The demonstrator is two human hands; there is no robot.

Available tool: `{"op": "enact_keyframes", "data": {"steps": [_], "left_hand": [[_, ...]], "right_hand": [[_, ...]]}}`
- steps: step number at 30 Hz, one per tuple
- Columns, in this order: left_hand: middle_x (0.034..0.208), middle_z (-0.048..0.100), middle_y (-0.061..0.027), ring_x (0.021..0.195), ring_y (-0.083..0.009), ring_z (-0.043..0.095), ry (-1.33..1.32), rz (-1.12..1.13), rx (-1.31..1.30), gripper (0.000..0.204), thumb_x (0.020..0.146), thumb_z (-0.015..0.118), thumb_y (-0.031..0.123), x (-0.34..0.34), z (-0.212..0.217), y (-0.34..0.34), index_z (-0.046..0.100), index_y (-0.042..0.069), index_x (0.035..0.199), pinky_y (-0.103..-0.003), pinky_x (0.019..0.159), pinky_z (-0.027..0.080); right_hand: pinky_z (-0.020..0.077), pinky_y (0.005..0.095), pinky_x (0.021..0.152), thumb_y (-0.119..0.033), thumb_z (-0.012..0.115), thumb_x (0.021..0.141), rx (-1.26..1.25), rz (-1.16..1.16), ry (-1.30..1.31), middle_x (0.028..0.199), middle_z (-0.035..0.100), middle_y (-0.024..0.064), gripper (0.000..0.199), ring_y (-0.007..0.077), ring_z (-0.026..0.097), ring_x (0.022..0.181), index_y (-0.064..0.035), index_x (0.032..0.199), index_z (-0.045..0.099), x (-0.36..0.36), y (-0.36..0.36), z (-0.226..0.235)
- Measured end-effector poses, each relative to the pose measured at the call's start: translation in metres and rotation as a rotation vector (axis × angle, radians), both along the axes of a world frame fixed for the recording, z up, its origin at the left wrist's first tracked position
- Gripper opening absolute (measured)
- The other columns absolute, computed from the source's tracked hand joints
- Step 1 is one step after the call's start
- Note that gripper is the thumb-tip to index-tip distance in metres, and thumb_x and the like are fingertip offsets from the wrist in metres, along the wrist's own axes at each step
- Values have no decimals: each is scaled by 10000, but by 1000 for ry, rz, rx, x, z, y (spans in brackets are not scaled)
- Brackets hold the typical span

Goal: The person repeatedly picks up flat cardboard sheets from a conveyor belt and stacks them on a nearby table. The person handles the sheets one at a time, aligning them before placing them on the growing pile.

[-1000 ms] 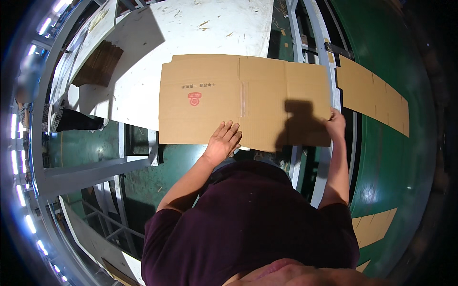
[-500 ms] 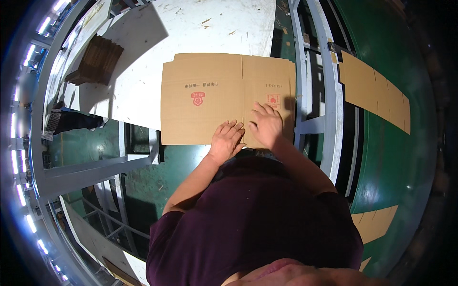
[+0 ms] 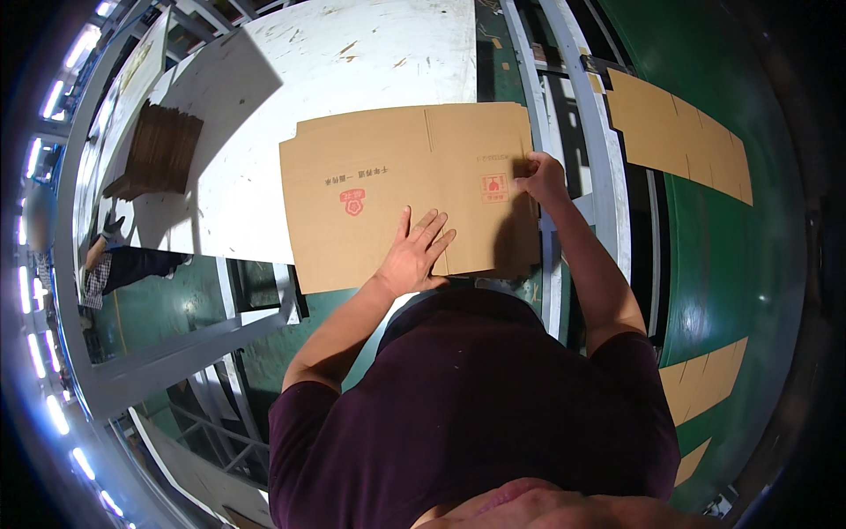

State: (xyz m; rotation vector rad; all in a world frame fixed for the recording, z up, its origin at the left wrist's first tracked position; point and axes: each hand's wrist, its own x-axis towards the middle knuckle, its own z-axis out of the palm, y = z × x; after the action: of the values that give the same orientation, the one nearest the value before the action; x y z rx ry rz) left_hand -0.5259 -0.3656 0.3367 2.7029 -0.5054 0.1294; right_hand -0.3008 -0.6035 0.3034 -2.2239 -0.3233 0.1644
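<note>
A flat brown cardboard box blank (image 3: 335, 242) with red printed marks and a slit at its far edge lies in front of me, partly over the white table and reaching past its near edge. My left hand (image 3: 414, 260) rests on its near middle, palm down with fingers spread. At the blank's right edge is my right hand (image 3: 544, 181), its thumb on the top face and its other fingers curled at the rim, pinching the edge. What lies under the blank is hidden.
A stack of brown cardboard (image 3: 159, 150) stands on the white table (image 3: 388, 57) at the left. Near it is another person's gloved hand (image 3: 112, 227). Grey metal rails (image 3: 601, 159) run along my right. Beyond them, cardboard blanks (image 3: 679, 132) lie on a green surface (image 3: 705, 264).
My right hand has moved from the top of the blank to its right edge and closed there. My left hand has spread its fingers. The blank looks slightly turned, and the whole view has shifted.
</note>
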Motion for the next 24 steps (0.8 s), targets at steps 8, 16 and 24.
{"op": "enact_keyframes", "data": {"steps": [8, 16, 24], "left_hand": [[1349, 420, -170, 1299, -339, 352, -137, -55, 31, 641, 712, 707, 311, -2, -39, -1, 502, 64, 1267, -609, 1096, 160], [1305, 469, -164, 1284, -320, 383, -142, -51, 61, 472, 777, 579, 194, 0, -31, 0, 527, 4, 1207, -575, 1093, 214], [1267, 479, -224, 1235, -362, 415, -44, -158, 342, 566, 743, 606, 298, 4, 3, -11, 526, -59, 1175, -452, 1089, 296]], "right_hand": [[512, 295, 644, -148, 722, 778, 197, 32, 617, 832, 641, 62, 260, 156, 612, 738, 15, 960, 632, 7, -12, 47], [489, 281, 489, -158, 763, 707, 20, -39, 315, 665, 625, 58, 222, 121, 583, 548, -4, 796, 630, 8, -6, 11], [491, 291, 520, -175, 754, 718, -22, -118, -2, 668, 632, 50, 239, 120, 610, 599, -1, 842, 648, 25, -50, 0]]}}
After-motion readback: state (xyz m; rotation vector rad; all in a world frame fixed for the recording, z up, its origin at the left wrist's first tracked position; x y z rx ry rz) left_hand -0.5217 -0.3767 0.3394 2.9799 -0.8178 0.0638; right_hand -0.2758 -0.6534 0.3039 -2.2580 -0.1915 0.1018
